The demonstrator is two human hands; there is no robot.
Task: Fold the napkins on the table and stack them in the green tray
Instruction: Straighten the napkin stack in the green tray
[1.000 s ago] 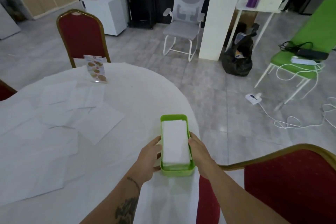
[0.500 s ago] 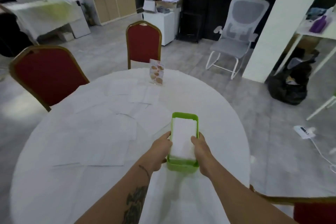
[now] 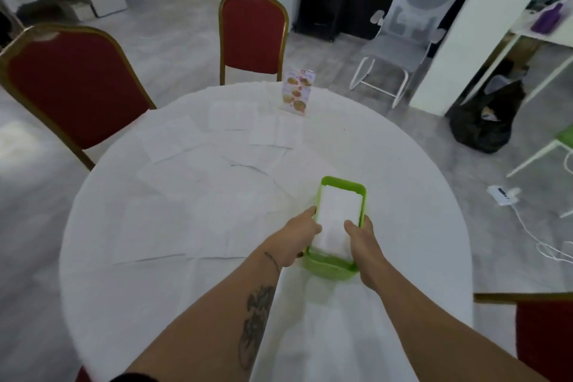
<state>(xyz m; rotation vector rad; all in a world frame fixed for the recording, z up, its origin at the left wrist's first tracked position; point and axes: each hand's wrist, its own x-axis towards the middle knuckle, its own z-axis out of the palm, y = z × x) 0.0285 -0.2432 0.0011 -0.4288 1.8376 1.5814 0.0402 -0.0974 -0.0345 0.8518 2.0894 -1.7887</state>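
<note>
A green tray rests on the round table with the white cloth, right of centre. A stack of folded white napkins fills it. My left hand grips the tray's left wall, fingertips touching the napkins. My right hand holds the right wall, thumb resting on the stack. Several unfolded white napkins lie flat and overlapping across the table's middle and left.
A small menu card stands at the table's far edge. Red chairs stand at the far left, behind the table and at the near right. A white office chair, a pillar and floor cables lie beyond.
The view has swung left, so more of the table and the left red chair show. Both hands stay on the tray, which sits a little farther from the table's right edge.
</note>
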